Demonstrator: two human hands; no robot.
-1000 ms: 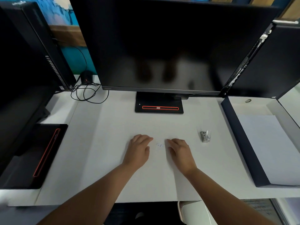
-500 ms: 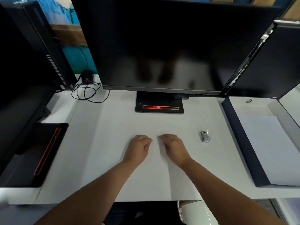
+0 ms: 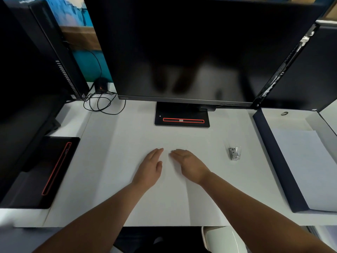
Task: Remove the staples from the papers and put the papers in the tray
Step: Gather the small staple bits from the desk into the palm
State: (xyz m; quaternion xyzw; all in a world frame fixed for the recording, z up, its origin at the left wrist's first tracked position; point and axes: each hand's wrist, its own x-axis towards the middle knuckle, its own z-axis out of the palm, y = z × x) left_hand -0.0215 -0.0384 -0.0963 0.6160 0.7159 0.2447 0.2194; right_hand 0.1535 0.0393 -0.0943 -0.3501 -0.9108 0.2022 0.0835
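The papers (image 3: 164, 201) lie flat on the white desk (image 3: 251, 136), in the middle, right in front of the person. They are white like the desk, so their edges are hard to see.

Both hands rest on the top part of the papers. The left hand (image 3: 149, 169) lies flat with its fingers straight and close together, and they point up and a bit to the right. It grips nothing. The right hand (image 3: 190, 164) is just beside it. Its fingers are straight too, and they point left toward the other hand. It also grips nothing. The fingertips of the two hands are near each other but do not touch.

To the right of the hands, apart from them, a small shiny staple remover (image 3: 234, 153) sits on the desk. Further right is the tray (image 3: 277, 161), a big flat box with dark blue walls. A pale sheet (image 3: 310, 170) lies inside it.

Behind the hands stands a big dark screen (image 3: 191, 48) on a black stand (image 3: 182, 118) with a red line on it. A second dark screen (image 3: 27, 88) stands on the left, and its base (image 3: 42, 172) has a red line too. Black cords (image 3: 102, 104) curl on the desk between the two screens. At the bottom, a bit of a pale chair (image 3: 222, 238) peeks out from under the desk.
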